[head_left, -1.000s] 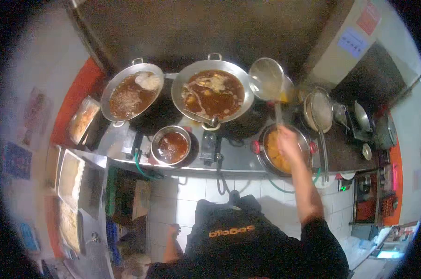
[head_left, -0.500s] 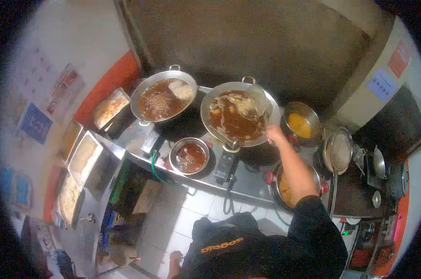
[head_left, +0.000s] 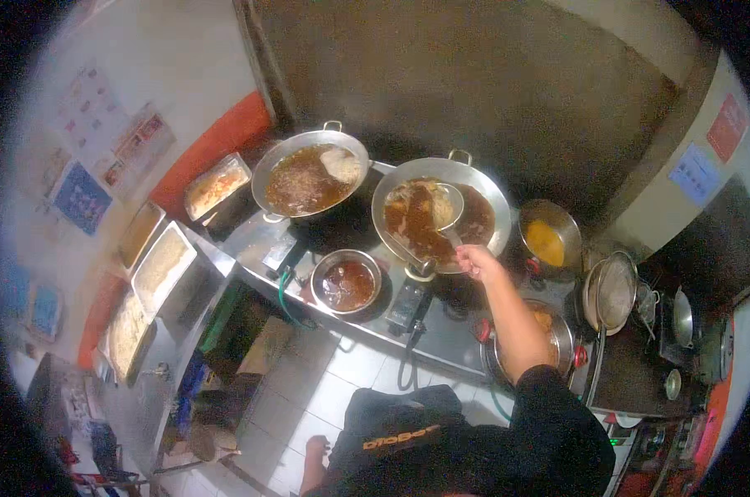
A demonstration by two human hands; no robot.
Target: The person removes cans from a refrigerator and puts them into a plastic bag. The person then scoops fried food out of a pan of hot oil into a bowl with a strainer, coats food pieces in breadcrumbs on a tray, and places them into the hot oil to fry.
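Observation:
My right hand (head_left: 477, 261) is closed round the handle of a mesh strainer (head_left: 448, 207), whose round head sits in the brown bubbling oil of the middle wok (head_left: 381, 217). Pale foam and pieces float beside the strainer. A ladle (head_left: 418, 263) rests on the near rim of that wok. My left hand (head_left: 316, 447) hangs low beside my dark apron, away from the counter, its fingers too small to make out. Under my right forearm stands a steel pot (head_left: 564, 335) with red handles and orange-brown food, partly hidden.
Another wok (head_left: 267, 178) of oil stands at the left, with a smaller pot (head_left: 317, 286) in front. A bowl of yellow liquid (head_left: 546, 242) and a second strainer (head_left: 616, 290) are at the right. Trays of pale flour (head_left: 164, 267) line the left side.
My right hand has brought the strainer from above the right side down into the middle wok, and it now lies deeper in the oil. The view has turned and shifted.

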